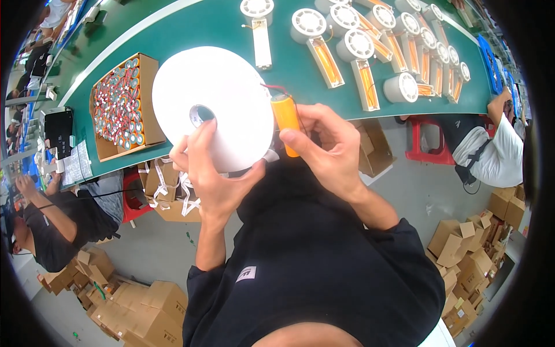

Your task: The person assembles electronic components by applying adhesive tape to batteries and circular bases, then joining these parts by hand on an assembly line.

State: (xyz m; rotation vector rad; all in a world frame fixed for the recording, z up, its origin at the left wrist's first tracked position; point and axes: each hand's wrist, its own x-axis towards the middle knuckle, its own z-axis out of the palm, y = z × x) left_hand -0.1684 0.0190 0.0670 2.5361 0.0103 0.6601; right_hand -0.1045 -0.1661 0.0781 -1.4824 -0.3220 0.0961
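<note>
1. I see an open cardboard box (pixel 147 98) on the green table (pixel 191 26), to the left of my hands. It is packed with upright cylindrical cells (pixel 118 101), ends up, with red wiring showing among them.
2. Further along the table, to the right, lie round white housings (pixel 308 24) with long white trays (pixel 326 61) attached; most trays show orange cells inside.
3. On the floor below, brown cartons (pixel 468 254) are heaped at the right, and more cartons (pixel 139 306) at the lower left.
4. My left hand (pixel 211 173) holds a large white roll of tape (pixel 217 110). The thumb reaches up to the rim of the core hole, and the other fingers are closed behind the roll's lower edge.
5. My right hand (pixel 326 147) is closed on an orange cylindrical cell (pixel 286 121). The thumb (pixel 300 141) presses its lower part, and the other fingers curl behind its right side.
6. The cell stands nearly upright, just beside the right edge of the roll, touching or almost touching it. I cannot tell which.
7. A thin red wire (pixel 276 88) runs from the top of the cell across the roll's edge.
8. A seated person in black (pixel 63 222) is at the far left and one in white (pixel 500 153) at the right.
</note>
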